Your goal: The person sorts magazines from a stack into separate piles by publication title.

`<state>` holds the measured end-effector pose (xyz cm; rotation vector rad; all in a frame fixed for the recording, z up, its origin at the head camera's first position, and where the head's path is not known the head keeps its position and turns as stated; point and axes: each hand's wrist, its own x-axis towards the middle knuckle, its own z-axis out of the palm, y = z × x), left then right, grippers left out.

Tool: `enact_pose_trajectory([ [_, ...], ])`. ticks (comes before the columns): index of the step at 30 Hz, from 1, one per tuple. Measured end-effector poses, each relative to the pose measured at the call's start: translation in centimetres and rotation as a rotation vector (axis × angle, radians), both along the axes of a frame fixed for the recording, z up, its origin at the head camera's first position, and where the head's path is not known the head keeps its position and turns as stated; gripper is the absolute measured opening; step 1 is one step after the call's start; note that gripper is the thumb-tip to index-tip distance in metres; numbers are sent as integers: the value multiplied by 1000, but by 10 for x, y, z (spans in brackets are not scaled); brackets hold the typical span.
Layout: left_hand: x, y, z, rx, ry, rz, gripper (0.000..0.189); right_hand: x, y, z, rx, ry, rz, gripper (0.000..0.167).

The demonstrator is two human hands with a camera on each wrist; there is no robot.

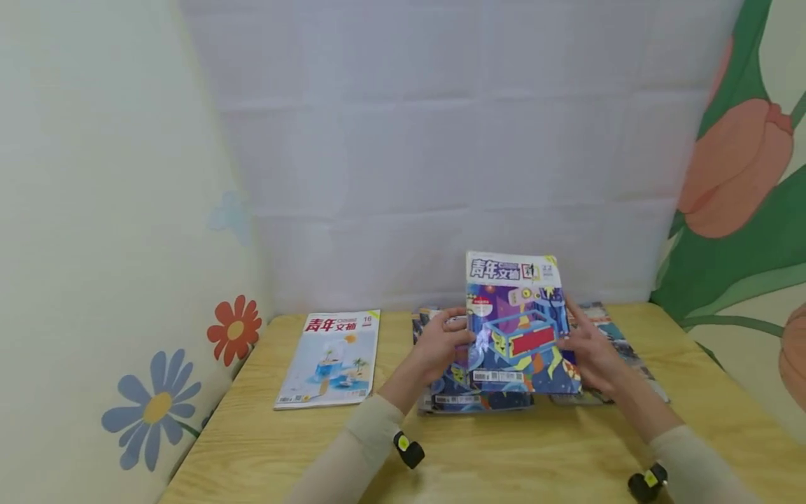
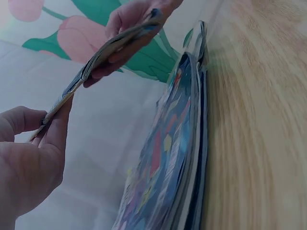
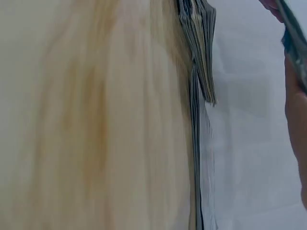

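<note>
A magazine with a purple-blue cover and white title band is held up, tilted, over a stack of magazines. My left hand pinches its left edge between thumb and fingers. At the opposite edge my right hand grips it. Seen edge-on in the left wrist view, the held magazine is thin and slightly bent, apart from the stack below. In the right wrist view only a sliver of the magazine and part of my right hand show.
To the left, a white magazine with a red title lies flat on the wooden table. Another magazine lies to the right, partly hidden by my right hand. A white cloth hangs behind; painted walls flank the table.
</note>
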<state>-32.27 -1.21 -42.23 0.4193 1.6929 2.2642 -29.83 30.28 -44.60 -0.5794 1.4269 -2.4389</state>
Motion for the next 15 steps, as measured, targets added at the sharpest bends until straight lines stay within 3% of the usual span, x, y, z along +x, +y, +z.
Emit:
enact_pose_trajectory([
  [8,-13,29,-14,39,-57,-53,61,9,35,-1,-172,28,131,97],
  [15,-13,49,-11,6,-49,-87,62,18,55,-1,-220,-8,124,100],
])
